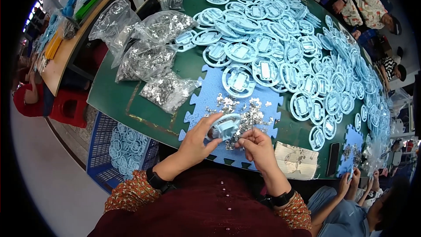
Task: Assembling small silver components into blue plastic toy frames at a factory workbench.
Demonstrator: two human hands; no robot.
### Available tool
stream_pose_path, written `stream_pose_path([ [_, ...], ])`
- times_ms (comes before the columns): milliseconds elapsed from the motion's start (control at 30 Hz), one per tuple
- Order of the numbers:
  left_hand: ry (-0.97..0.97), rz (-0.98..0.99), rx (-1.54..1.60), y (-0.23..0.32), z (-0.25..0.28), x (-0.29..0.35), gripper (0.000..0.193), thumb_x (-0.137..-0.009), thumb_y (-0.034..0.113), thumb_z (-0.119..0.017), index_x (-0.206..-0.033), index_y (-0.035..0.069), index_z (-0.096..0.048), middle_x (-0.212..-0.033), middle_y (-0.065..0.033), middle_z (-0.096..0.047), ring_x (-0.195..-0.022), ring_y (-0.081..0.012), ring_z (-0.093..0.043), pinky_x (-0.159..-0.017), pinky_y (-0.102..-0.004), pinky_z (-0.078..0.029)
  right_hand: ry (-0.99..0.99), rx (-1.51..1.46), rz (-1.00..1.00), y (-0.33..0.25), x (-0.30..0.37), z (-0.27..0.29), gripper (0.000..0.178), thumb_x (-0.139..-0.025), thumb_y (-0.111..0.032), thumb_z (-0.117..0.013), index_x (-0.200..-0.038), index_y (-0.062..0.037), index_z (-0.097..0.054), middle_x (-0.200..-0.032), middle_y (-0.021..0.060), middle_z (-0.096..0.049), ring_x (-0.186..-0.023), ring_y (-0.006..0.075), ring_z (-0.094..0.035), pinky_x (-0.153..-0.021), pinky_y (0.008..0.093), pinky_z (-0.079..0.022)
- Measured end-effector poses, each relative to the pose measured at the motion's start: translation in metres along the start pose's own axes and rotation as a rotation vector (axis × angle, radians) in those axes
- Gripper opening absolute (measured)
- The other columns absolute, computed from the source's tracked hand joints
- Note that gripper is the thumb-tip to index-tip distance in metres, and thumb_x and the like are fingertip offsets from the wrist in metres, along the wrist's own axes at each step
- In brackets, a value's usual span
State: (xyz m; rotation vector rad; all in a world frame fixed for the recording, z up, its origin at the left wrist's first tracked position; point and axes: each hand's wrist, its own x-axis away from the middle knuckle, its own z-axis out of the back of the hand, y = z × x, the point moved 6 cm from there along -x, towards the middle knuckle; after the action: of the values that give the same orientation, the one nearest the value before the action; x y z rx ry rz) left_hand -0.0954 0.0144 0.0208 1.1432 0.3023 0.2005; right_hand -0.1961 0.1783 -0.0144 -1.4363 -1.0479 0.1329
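My left hand (194, 145) grips a light blue oval plastic part (228, 128) by its rim, tilted above a blue foam mat (202, 116). Close to its right side, my right hand (259, 150) has thumb and forefinger pinched together; what they hold is too small to make out. Small silvery metal pieces (254, 113) lie loose on the mat, just beyond both hands. Another blue oval part (239, 80) rests at the mat's far edge.
Many blue oval parts (267, 44) cover the green table (114, 92). Clear bags of metal pieces (147, 59) stand at left. A blue basket (97, 149) holds more parts below. Beside the mat are a patterned cloth (297, 160) and phone (333, 159). A co-worker's hands (348, 182) are at right.
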Motion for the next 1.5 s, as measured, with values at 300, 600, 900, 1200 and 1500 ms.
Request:
stream_pose_path([
  [300,-0.032,0.004,0.092,-0.008,-0.005,0.006,0.068,-0.08,0.005,-0.076,-0.14,0.01,-0.045,-0.134,-0.0154,-0.056,-0.113,-0.0289,-0.063,-0.09,-0.0348,-0.054,-0.051,-0.138,-0.048,0.017,-0.007,-0.021,0.019,-0.091,0.0,-0.062,-0.099,-0.0049,-0.045,-0.079,0.0151,-0.069,-0.039,0.0063,-0.042,-0.035,0.0198,-0.031],
  [600,-0.016,0.029,0.115,-0.007,-0.004,0.007,0.066,-0.081,0.006,-0.076,-0.139,0.007,-0.045,-0.131,-0.015,-0.058,-0.11,-0.0241,-0.065,-0.087,-0.0326,-0.054,0.039,-0.06,-0.008,0.011,-0.008,-0.02,0.022,-0.089,0.001,-0.064,-0.099,-0.006,-0.045,-0.078,0.0124,-0.068,-0.041,0.0068,-0.044,-0.035,0.0199,-0.032],
  [900,-0.043,0.079,0.094,-0.014,-0.011,0.007,0.066,-0.081,0.01,-0.077,-0.137,0.003,-0.044,-0.124,-0.015,-0.06,-0.106,-0.0235,-0.065,-0.085,-0.0332,-0.054,0.142,0.206,0.286,0.01,-0.007,-0.018,0.022,-0.088,-0.002,-0.07,-0.094,-0.0041,-0.049,-0.073,0.002,-0.06,-0.057,0.0056,-0.051,-0.048,0.0202,-0.038],
  [1200,0.027,0.093,0.135,-0.016,-0.004,0.009,0.066,-0.081,0.011,-0.075,-0.138,0.005,-0.042,-0.125,-0.0162,-0.059,-0.107,-0.03,-0.066,-0.086,-0.0359,-0.054,0.324,0.639,0.484,-0.024,0.005,-0.016,0.012,-0.09,-0.006,-0.068,-0.095,-0.0005,-0.058,-0.075,0.0028,-0.056,-0.066,0.0102,-0.05,-0.058,0.0259,-0.041],
  [1500,-0.158,0.208,0.142,-0.032,0.015,0.033,0.064,-0.079,0.011,-0.078,-0.135,0.004,-0.046,-0.123,-0.0101,-0.057,-0.108,-0.0183,-0.061,-0.088,-0.031,-0.05,0.184,1.067,0.667,-0.004,0.038,0.009,0.019,-0.081,-0.008,-0.074,-0.096,-0.0045,-0.062,-0.079,0.0116,-0.057,-0.061,0.03,-0.06,-0.051,0.0379,-0.048],
])
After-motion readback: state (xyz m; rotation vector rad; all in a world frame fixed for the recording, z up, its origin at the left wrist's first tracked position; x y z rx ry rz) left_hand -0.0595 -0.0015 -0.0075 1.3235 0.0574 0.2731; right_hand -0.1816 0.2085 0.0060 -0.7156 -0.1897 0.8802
